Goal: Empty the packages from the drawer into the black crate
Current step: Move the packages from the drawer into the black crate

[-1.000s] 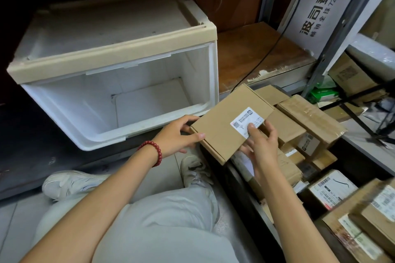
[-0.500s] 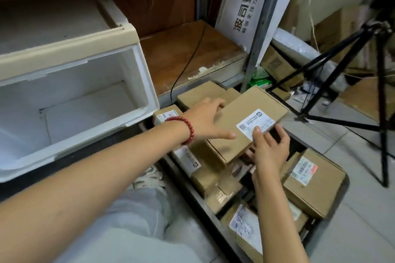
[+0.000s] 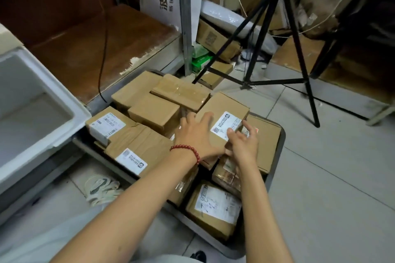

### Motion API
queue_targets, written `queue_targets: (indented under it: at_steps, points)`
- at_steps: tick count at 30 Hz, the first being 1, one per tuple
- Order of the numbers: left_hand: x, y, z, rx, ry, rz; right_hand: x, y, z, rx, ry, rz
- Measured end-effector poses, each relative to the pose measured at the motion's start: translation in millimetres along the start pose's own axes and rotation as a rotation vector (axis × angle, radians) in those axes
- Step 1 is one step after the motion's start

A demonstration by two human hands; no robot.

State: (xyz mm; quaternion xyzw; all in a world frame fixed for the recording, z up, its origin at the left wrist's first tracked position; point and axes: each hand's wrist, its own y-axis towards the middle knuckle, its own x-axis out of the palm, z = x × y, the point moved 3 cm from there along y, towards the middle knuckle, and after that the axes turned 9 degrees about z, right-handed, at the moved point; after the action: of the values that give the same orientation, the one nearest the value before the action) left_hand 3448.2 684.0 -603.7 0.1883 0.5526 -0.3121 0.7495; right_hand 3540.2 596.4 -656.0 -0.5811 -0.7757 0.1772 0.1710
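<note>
the person is setting a labelled cardboard box (image 3: 224, 104) on top of the packages (image 3: 154, 113) already piled in the black crate (image 3: 276, 168), so the box is lying across the ones beneath it, seemingly a little tilted. the left hand (image 3: 196, 136), wearing a red bead bracelet (image 3: 188, 149), is spreading straight fingers over the box's top with its grip released, probably pressing the box to settle it. the right hand (image 3: 243, 145) is pinching the box's near right edge beside the white label (image 3: 226, 124), its grip grasping the box, likely steering that corner into place. both arms are reaching forward and down over the crate. the white drawer (image 3: 79, 113) is standing open just left of the crate.
</note>
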Motion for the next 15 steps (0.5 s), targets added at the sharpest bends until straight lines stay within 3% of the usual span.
queue_targets:
  at_steps: [3, 9, 15]
  points:
    - [5.0, -3.6, -5.2, -0.03, -0.033, 0.026, -3.4, 1.6, -2.4, -0.083, -0.144, 0.039]
    - [6.2, 1.8, -4.9, 0.03, 0.033, 0.056, -25.1, 18.4, -24.2, -0.556, -0.674, 0.234]
    - [11.7, 13.9, 13.1, 0.071, -0.003, 0.04, -55.0, 34.5, -8.1, -0.565, -0.933, 0.267]
